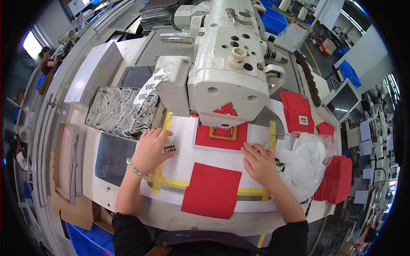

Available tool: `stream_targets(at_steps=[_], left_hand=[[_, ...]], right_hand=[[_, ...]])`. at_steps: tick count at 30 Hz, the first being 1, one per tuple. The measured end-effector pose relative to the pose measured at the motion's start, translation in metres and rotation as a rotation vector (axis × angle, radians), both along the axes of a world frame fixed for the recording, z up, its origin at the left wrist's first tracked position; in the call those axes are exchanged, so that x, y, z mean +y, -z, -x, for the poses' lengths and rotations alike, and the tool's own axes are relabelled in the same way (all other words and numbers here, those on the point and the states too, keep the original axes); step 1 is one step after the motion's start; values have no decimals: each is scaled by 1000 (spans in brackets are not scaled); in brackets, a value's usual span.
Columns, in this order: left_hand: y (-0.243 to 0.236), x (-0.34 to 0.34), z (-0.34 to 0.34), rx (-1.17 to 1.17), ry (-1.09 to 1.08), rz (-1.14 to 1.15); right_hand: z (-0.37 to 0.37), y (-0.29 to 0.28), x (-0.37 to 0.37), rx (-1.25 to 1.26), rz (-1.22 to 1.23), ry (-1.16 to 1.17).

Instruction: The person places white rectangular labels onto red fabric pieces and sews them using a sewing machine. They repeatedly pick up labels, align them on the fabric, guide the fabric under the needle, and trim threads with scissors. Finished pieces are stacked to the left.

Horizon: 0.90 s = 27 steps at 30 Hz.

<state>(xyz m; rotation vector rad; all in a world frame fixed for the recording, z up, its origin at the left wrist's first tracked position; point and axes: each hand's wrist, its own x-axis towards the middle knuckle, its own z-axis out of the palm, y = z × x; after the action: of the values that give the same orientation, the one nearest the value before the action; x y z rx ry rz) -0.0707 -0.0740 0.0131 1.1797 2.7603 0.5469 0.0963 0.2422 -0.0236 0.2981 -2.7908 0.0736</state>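
White worktable (222, 164) beneath sewing machine (222, 64) bears red fabric square (212, 190).

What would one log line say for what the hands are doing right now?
left hand: holds small white label | right hand: flat on white board | red cloth: under sewing machine

A bright window (32, 42) glows upper left; blue bins (273, 19) and a grey floor (318, 53) fill the upper right.
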Motion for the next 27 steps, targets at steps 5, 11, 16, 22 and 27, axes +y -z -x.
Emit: stream_targets(at_steps=[5,11,16,22,27], left_hand=[[2,3,-7,0,1,32],[-3,23,-19,-290,173,-320],[-6,51,-42,-607,288,-434],[1,69,-24,-571,262,-409],[15,76,-17,-198,307,-453]], right_hand=[[8,-16,-8,-34,38,-31],[16,-38,-39,-289,514,-102],[35,-24,-55,-659,1419,-123],[57,-13,-45,-720,1457,-116],[81,-13,-20,-719,1414,15]])
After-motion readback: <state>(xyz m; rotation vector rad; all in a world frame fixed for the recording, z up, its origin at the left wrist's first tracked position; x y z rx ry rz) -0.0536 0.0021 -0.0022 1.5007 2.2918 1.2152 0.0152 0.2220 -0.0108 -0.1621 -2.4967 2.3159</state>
